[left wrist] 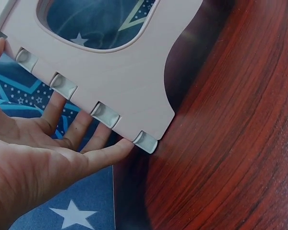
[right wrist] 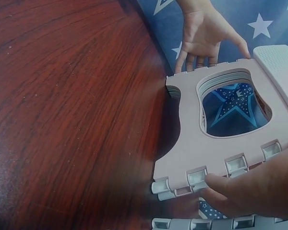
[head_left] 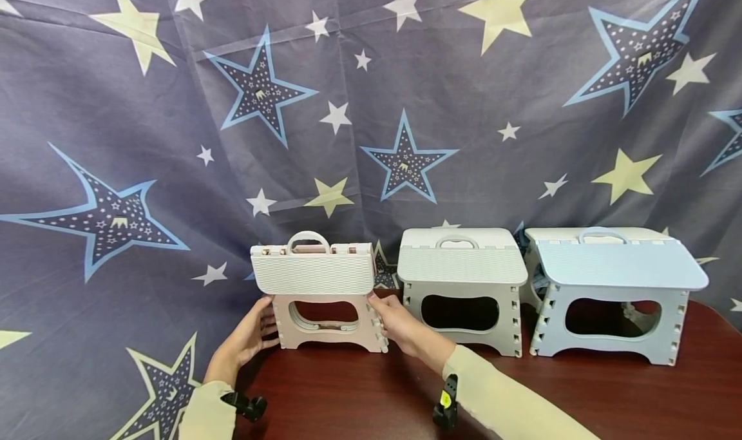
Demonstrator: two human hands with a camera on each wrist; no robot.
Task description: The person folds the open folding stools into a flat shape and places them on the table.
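A pale pink folding step stool [head_left: 324,324] stands on the dark red table, its seat flap tilted down in front and its carry handle on top. My left hand [head_left: 249,337] holds its left side, thumb near the seat and fingers along the hinged leg edge; the left wrist view shows those fingers at the hinge knuckles [left wrist: 105,115]. My right hand [head_left: 400,324] grips the right edge of the leg panel. Seen from the right wrist, the right hand's fingers [right wrist: 225,184] lie against the hinged edge, and the leg layers [right wrist: 221,79] sit close together behind the oval opening.
A grey-green folding stool [head_left: 464,266] stands just right of the pink one, close to my right hand. Beyond it is a light blue folding stool [head_left: 620,266]. A star-patterned curtain [head_left: 359,86] hangs behind the dark red wooden table [head_left: 348,395].
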